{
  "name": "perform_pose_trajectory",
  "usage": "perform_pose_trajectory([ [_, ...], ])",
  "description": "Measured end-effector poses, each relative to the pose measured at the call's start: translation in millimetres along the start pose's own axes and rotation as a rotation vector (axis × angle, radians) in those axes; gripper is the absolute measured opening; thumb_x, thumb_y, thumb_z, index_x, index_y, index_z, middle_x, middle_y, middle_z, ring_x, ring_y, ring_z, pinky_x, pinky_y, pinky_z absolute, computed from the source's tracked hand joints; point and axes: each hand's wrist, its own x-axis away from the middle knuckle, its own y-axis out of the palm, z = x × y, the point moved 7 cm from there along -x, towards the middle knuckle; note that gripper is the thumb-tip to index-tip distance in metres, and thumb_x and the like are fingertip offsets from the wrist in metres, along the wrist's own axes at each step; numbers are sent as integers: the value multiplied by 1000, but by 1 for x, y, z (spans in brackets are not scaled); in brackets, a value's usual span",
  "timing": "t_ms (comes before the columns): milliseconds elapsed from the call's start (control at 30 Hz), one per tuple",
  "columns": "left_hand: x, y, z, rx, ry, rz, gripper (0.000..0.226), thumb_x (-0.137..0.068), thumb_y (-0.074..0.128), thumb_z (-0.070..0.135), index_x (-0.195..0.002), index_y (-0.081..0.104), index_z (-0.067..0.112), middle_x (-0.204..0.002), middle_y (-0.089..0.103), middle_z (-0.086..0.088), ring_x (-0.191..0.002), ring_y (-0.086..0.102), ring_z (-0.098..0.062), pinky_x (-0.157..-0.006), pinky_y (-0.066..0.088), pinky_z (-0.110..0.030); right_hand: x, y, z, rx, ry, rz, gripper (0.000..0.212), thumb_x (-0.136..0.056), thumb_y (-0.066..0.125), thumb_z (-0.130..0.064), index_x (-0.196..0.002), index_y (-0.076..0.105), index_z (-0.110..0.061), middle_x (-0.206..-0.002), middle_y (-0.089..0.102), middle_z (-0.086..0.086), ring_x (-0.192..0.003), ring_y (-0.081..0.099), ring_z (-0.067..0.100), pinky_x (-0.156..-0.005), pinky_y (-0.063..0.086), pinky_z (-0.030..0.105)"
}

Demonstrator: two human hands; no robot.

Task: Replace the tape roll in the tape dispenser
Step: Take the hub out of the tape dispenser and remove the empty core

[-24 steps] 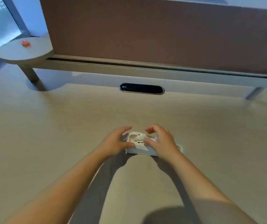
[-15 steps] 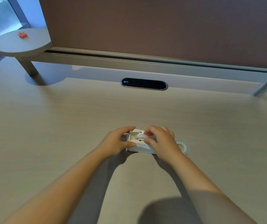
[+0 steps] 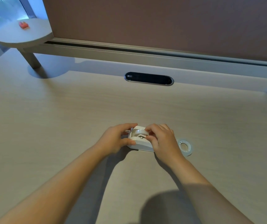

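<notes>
A person's 2 bare hands close on a small white plastic tape dispenser (image 3: 140,142) resting on a pale wood-grain desk (image 3: 65,118), seen from a head-worn camera looking forward and down. The left hand (image 3: 115,140) clamps the dispenser's left end, thumb along the near side and fingers curled over the far side, while the right hand (image 3: 162,141) pinches the pale tape roll (image 3: 139,131) seated in the dispenser's cradle — thumb at the near edge of the roll, fingertips on its top. Whether that roll sits fully down in the cradle cannot be told from this angle. Just beside the right hand, a second translucent white tape roll with a pale core (image 3: 185,146) lies flat on the desk, apart from the dispenser. Farther back, a dark oval cable grommet with a silver rim (image 3: 149,78) is set into the desk surface, well apart from the hands. Behind it runs a grey metal rail (image 3: 145,57) beneath a brown fabric partition panel (image 3: 162,21). At far left, a round grey side shelf (image 3: 32,36) on a single leg carries 1 small orange-red object (image 3: 23,24) — too small to identify.
</notes>
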Motion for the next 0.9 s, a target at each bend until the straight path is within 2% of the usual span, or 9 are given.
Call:
perform_pose_trajectory([
  [167,-1,0,15,-265,80,-31,60,-76,62,22,-131,38,19,-138,44,-1,-129,37,-19,-107,28,-32,-2,-22,-2,-162,31,69,13,-84,53,-9,-93,61,-14,-88,55,-7,-95,45,19,-82,39,37],
  [233,4,-8,28,-212,87,44,56,-81,56,25,-132,35,17,-141,40,-3,-130,34,-18,-106,27,-29,0,-28,-5,-226,19,78,15,-85,52,-8,-93,62,-15,-87,56,-9,-93,47,17,-79,40,30],
  [300,12,-12,37,6,78,101,43,-85,48,23,-128,42,15,-131,50,-4,-115,46,-15,-95,37,-25,5,-31,-8,-342,16,93,18,-86,50,-6,-90,61,-19,-87,58,-5,-91,52,19,-75,42,24],
  [367,20,-8,42,167,85,98,30,-87,45,21,-114,54,12,-105,62,-3,-91,56,-12,-75,46,-17,12,-30,-12,-389,-6,103,19,-86,49,-4,-91,62,-17,-90,59,1,-91,55,21,-76,44,24],
  [433,29,0,41,224,97,79,18,-86,47,19,-92,63,13,-79,62,1,-69,56,-7,-59,46,-14,21,-26,-15,-397,-31,114,19,-87,49,-5,-95,64,-13,-91,60,2,-88,56,16,-74,43,17],
  [500,39,9,34,279,96,61,14,-84,50,18,-76,62,16,-67,58,1,-57,54,-4,-56,46,-16,32,-20,-16,-391,-41,142,20,-87,49,-8,-98,65,-13,-92,60,-1,-85,55,9,-72,41,10],
  [700,74,23,5,449,116,145,19,-83,53,17,-70,61,6,-42,58,8,-38,52,-2,-50,50,-13,85,-8,-33,-132,-213,326,26,-84,57,-13,-109,58,-7,-98,54,4,-90,51,17,-80,41,27],
  [800,96,30,2,462,136,166,20,-83,53,17,-67,60,7,-53,58,-1,-38,54,-2,-52,51,-13,112,0,-51,75,-357,332,26,-80,63,-17,-104,60,-8,-101,61,14,-94,52,25,-78,36,27],
  [900,114,33,7,449,158,170,19,-82,54,18,-66,59,9,-61,59,-5,-41,58,-3,-52,52,-14,125,2,-62,199,-387,335,28,-80,63,-16,-105,60,-6,-102,62,17,-95,53,29,-77,35,26],
])
